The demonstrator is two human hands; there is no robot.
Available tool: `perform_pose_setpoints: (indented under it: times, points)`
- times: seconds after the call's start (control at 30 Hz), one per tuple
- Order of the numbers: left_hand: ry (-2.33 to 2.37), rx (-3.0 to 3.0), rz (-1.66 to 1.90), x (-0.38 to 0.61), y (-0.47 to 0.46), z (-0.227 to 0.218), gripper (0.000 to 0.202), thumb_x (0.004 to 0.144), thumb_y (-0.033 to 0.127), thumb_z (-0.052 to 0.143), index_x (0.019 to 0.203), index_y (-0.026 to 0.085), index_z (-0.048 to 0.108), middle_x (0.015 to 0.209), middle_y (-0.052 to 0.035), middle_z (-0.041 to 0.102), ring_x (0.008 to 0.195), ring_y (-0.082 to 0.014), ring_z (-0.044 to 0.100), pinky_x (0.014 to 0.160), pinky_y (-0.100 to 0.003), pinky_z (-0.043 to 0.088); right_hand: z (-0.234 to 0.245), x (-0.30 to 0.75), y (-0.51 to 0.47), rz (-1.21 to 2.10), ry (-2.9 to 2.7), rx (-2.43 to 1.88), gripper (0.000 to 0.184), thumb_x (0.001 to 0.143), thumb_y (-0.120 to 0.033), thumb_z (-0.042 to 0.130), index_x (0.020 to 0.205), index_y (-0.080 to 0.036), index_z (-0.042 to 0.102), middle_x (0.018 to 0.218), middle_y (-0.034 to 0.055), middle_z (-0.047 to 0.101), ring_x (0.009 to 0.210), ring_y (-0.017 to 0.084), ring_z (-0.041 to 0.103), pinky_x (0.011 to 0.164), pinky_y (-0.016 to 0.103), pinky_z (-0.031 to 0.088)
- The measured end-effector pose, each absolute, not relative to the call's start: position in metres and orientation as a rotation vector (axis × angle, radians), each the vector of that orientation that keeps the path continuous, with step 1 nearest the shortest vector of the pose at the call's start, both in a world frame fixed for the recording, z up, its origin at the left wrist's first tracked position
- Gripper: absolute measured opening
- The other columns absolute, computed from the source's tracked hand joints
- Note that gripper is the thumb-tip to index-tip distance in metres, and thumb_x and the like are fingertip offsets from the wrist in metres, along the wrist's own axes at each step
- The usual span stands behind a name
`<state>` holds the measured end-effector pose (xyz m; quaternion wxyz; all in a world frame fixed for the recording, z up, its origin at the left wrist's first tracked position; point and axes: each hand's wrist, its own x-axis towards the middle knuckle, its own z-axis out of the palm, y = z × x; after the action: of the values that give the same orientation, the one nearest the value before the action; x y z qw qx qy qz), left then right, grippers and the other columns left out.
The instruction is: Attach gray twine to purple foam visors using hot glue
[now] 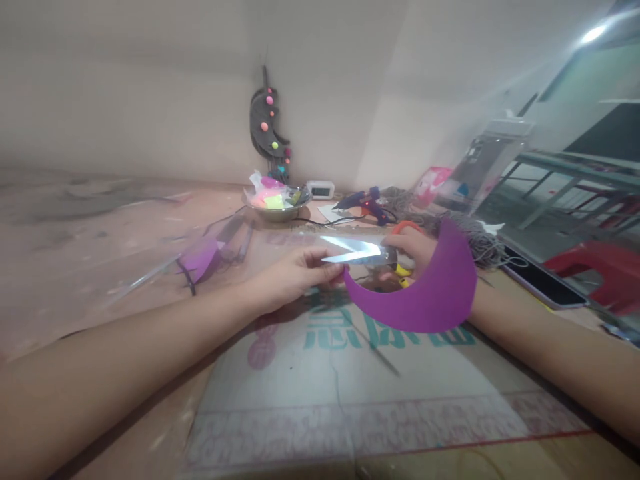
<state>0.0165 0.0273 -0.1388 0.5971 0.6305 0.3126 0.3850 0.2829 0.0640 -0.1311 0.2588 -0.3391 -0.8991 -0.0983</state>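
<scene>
Between the thumb and fingers of my left hand (310, 270) is one tip of a purple crescent-shaped piece (425, 303), perhaps felt or paper. The crescent curves to the right and partly covers my right forearm. My right hand (413, 245) grips a pair of scissors (367, 251) with orange-red handles. The blades are spread and point left, their tips close to my left fingers. Some of my right fingers are hidden behind the scissors and the purple piece. Below both hands lies a printed cardboard sheet (310, 380) with green characters.
A bowl (277, 212) of colourful scraps stands by the wall, near a small white digital clock (321, 190) and a glue gun (365, 204). Grey yarn (483, 243) and a phone (545, 273) lie at right. Purple scraps (200, 260) are at left. A decorated dark crescent (269, 123) hangs behind.
</scene>
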Motion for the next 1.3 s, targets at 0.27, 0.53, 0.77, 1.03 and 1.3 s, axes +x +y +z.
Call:
perform_pose_setpoints:
  times: [0.27,0.53,0.77,1.03,1.3]
  points:
    - [0.78,1.357,0.847,0.018,0.023,-0.133,0.017,0.076,0.029,0.075,0.087,0.017,0.074,0.077,0.0,0.067,0.069,-0.0101,0.056,0.069,-0.023,0.043,-0.129,0.281,0.061,-0.38,-2.459,-0.842,0.027,0.081,-0.029,0.058,0.107,-0.02,0.059,0.093,0.0095,0.06,0.084,0.025,0.059,0.066,0.034,0.047]
    - [0.75,1.314,0.855,0.018,0.024,-0.139,0.024,0.072,0.027,0.08,0.093,0.017,0.075,0.083,-0.0024,0.071,0.073,-0.0119,0.06,0.073,-0.025,0.045,-0.131,0.281,0.062,-0.433,-2.497,-0.861,0.032,0.078,-0.027,0.059,0.109,-0.02,0.061,0.095,0.0099,0.061,0.086,0.026,0.059,0.07,0.036,0.046]
    - [0.743,1.328,0.852,0.017,0.026,-0.143,0.02,0.073,0.031,0.079,0.087,0.017,0.075,0.082,-0.0025,0.071,0.076,-0.0126,0.06,0.073,-0.025,0.045,-0.125,0.277,0.057,-0.424,-2.502,-0.842,0.026,0.082,-0.031,0.061,0.104,-0.018,0.061,0.091,0.0101,0.061,0.082,0.024,0.06,0.064,0.032,0.045]
    - [0.761,1.331,0.855,0.018,0.024,-0.14,0.02,0.072,0.03,0.08,0.087,0.017,0.076,0.079,-0.0016,0.069,0.073,-0.0121,0.059,0.073,-0.025,0.046,-0.127,0.279,0.059,-0.432,-2.512,-0.871,0.026,0.079,-0.028,0.061,0.103,-0.021,0.061,0.09,0.008,0.06,0.079,0.023,0.058,0.063,0.031,0.043]
    - [0.793,1.429,0.84,0.017,0.024,-0.135,0.017,0.075,0.029,0.075,0.088,0.018,0.075,0.084,-0.0005,0.069,0.075,-0.0118,0.057,0.073,-0.025,0.044,-0.131,0.282,0.061,-0.475,-2.515,-0.881,0.028,0.077,-0.026,0.062,0.104,-0.021,0.059,0.093,0.0087,0.061,0.086,0.025,0.059,0.069,0.035,0.045]
